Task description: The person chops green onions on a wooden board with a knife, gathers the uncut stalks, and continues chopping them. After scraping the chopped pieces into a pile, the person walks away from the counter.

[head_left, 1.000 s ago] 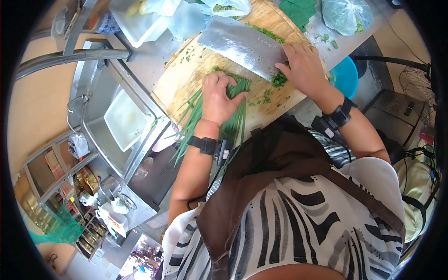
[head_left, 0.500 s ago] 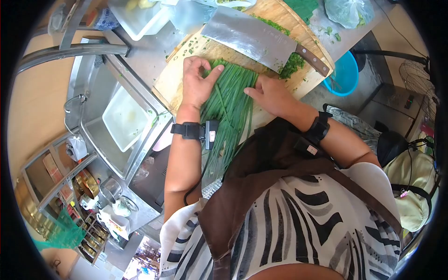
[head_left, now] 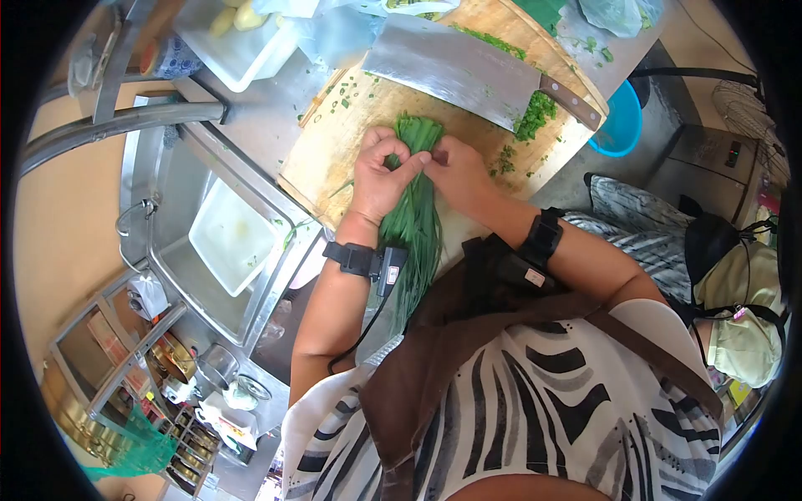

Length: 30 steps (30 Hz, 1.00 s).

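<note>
A bunch of long green chives (head_left: 415, 215) lies over the near edge of the wooden cutting board (head_left: 368, 104), its leaves trailing down toward my apron. My left hand (head_left: 382, 174) grips it from the left, fingers curled and thumb laid across the leaves. From the other side my right hand (head_left: 459, 174) pinches the same bunch, the two thumbs almost meeting on top. Past the hands, a broad cleaver (head_left: 451, 68) rests flat on the board with its wooden handle to the right. Finely chopped greens (head_left: 537, 115) lie partly under and beside the blade.
To the left is a steel sink (head_left: 185, 249) holding a white tub (head_left: 234, 238). Another white tub (head_left: 242, 73) with pale, rounded produce stands at the back left. A blue bucket (head_left: 620, 125) sits beyond the board's right side. Plastic bags (head_left: 622, 15) lie at the back.
The chives, spread wide before, are now gathered into a narrow bundle. My right hand has moved left toward my left hand, and both have closed around the leaves.
</note>
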### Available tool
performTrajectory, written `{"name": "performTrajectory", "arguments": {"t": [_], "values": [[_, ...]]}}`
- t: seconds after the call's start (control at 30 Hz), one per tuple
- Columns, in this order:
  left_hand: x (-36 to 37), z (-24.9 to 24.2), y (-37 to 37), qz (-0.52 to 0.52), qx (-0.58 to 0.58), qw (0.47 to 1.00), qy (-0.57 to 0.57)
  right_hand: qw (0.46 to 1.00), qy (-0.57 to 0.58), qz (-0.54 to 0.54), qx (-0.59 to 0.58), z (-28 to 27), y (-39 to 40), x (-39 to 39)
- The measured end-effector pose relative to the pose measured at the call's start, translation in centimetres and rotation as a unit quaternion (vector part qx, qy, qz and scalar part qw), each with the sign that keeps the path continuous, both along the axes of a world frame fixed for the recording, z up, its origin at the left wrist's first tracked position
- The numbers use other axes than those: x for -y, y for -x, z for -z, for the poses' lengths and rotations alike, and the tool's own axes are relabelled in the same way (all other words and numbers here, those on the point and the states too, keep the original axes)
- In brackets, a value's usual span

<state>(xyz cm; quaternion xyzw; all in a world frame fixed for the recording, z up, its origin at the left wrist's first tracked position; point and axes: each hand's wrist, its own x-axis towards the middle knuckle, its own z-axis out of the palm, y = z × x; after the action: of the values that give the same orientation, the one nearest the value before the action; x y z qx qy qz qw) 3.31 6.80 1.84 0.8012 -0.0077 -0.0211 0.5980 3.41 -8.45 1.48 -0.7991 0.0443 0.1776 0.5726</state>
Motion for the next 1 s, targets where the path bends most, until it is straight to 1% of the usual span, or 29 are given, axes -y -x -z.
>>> {"name": "performTrajectory", "arguments": {"t": [0.13, 0.2, 0.23, 0.3, 0.33, 0.4, 0.43, 0.5, 0.53, 0.6, 0.73, 0.8, 0.83, 0.87, 0.9, 0.93, 1.0], "values": [[0.0, 0.1, -1.0, -0.037, 0.019, 0.999, 0.002, 0.999, -0.033, 0.002, -0.030, -0.6, -1.9, -1.0], [0.3, 0.2, -1.2, -0.046, 0.031, 0.998, -0.002, 0.998, 0.002, -0.018, -0.057, -0.9, -2.2, -0.6], [0.5, 0.4, -1.0, -0.055, 0.045, 0.997, -0.018, 0.998, 0.002, -0.017, -0.058, -0.8, -2.1, -0.3], [0.8, 0.7, -0.7, -0.066, 0.055, 0.996, -0.033, 0.998, -0.031, -0.039, -0.044, -0.4, -1.8, 0.5], [1.0, 0.8, -0.5, -0.070, 0.056, 0.995, -0.048, 0.998, -0.031, -0.041, -0.047, 0.0, -1.5, 0.9], [1.3, 0.8, -0.4, -0.076, 0.058, 0.994, -0.062, 0.993, -0.092, -0.038, -0.059, 0.6, -1.1, 1.5], [1.4, 0.6, -0.3, -0.071, 0.056, 0.993, -0.074, 0.993, -0.092, -0.038, -0.060, 0.5, -1.1, 1.6], [1.6, 0.4, -0.2, -0.066, 0.055, 0.992, -0.087, 0.996, -0.016, -0.066, -0.053, -0.1, -1.6, 1.8], [1.7, 0.4, -0.2, -0.062, 0.046, 0.993, -0.086, 0.996, -0.016, -0.066, -0.054, -0.4, -1.9, 1.9], [1.8, 0.4, -0.1, -0.058, 0.035, 0.994, -0.087, 0.994, 0.046, -0.096, 0.007, -0.9, -2.2, 1.9], [2.1, 0.2, -0.2, -0.053, 0.030, 0.996, -0.073, 0.989, 0.090, -0.119, 0.006, 0.6, -2.4, 1.5], [2.4, -0.1, -0.3, -0.048, 0.030, 0.996, -0.074, 0.994, 0.047, -0.088, 0.039, 0.8, -2.1, 1.5], [2.5, -0.2, -0.3, -0.054, 0.027, 0.995, -0.075, 0.994, 0.046, -0.088, 0.036, -0.3, -2.5, 1.6], [2.5, -0.2, -0.3, -0.059, 0.025, 0.995, -0.077, 0.993, -0.029, -0.062, -0.099, -1.6, -3.0, 1.9], [2.7, -0.1, -0.3, -0.060, 0.023, 0.995, -0.078, 0.967, -0.103, -0.036, -0.232, -2.5, -3.3, 2.0], [2.9, 0.2, -0.2, -0.065, 0.040, 0.992, -0.100, 0.966, -0.104, -0.037, -0.234, -2.0, -2.9, 2.1], [3.0, 0.3, -0.2, -0.075, 0.058, 0.988, -0.124, 0.933, -0.247, 0.042, -0.257, -0.5, -1.8, 2.6]]}}
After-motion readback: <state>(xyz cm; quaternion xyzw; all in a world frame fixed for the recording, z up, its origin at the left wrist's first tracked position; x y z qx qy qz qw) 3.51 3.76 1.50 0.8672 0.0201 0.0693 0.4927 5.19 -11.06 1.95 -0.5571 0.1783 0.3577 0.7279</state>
